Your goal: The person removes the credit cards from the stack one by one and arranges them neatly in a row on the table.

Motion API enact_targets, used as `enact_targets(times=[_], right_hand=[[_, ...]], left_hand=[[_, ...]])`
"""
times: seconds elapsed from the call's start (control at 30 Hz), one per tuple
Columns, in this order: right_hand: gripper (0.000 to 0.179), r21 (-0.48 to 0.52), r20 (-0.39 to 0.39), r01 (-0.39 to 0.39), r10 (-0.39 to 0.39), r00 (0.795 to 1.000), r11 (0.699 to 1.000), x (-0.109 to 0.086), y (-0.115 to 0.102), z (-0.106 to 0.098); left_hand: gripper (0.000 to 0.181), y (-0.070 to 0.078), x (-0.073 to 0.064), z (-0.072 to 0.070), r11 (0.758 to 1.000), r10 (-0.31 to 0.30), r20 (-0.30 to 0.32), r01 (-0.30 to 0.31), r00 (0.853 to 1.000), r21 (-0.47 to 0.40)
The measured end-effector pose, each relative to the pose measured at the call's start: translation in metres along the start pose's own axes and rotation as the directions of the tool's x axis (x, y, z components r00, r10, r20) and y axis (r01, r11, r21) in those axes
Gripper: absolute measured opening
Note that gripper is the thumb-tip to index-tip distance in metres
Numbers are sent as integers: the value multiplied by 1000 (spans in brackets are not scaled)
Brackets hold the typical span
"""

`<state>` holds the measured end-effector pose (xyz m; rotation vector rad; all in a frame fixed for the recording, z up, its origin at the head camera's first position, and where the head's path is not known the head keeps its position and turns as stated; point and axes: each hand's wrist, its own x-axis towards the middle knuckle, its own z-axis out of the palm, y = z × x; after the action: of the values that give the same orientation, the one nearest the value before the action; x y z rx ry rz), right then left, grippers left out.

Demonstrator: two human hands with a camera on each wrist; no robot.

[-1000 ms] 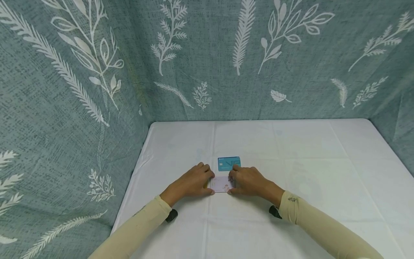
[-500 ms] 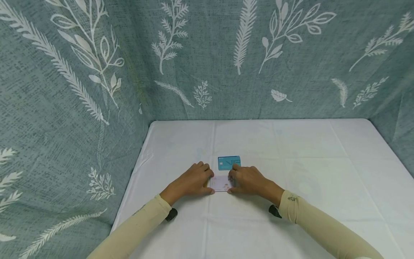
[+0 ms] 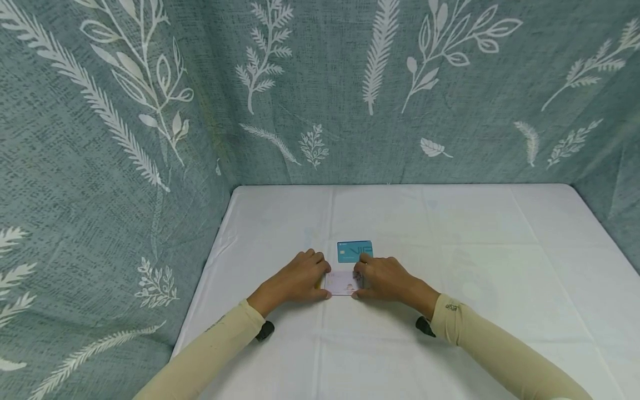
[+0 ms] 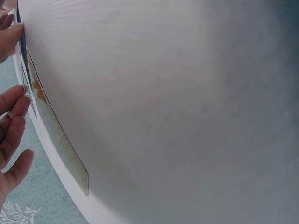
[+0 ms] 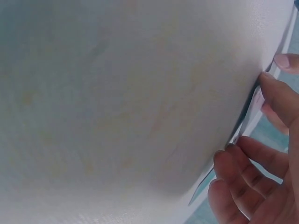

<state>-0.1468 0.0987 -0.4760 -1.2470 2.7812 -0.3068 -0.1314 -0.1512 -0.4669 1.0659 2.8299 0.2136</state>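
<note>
Pinching opposite ends of a pale card [image 3: 342, 283], the left hand [image 3: 300, 279] and the right hand [image 3: 389, 279] each have curled fingers at its far edge and a thumb at its near edge, so the card bridges the gap between the fingers. Beneath the left hand, beside its fingers, a yellowish card [image 4: 60, 140] lies on the white tablecloth [image 3: 480, 300]. Just beyond the right fingers is a blue card [image 3: 350, 251], one near corner hidden by them. Well past all the fingers hangs a leafy curtain [image 3: 340, 66].

The blue card [image 3: 354, 251] reads "VIP" — right sleeve [image 3: 500, 343] lettering unclear.
</note>
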Motion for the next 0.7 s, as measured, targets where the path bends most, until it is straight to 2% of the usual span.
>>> enact_targets(times=[0.7], right_hand=[[51, 28, -5, -1, 1, 1000, 1000, -1, 2, 1]], left_hand=[[54, 2, 0, -4, 1000, -19, 19, 19, 1000, -5]])
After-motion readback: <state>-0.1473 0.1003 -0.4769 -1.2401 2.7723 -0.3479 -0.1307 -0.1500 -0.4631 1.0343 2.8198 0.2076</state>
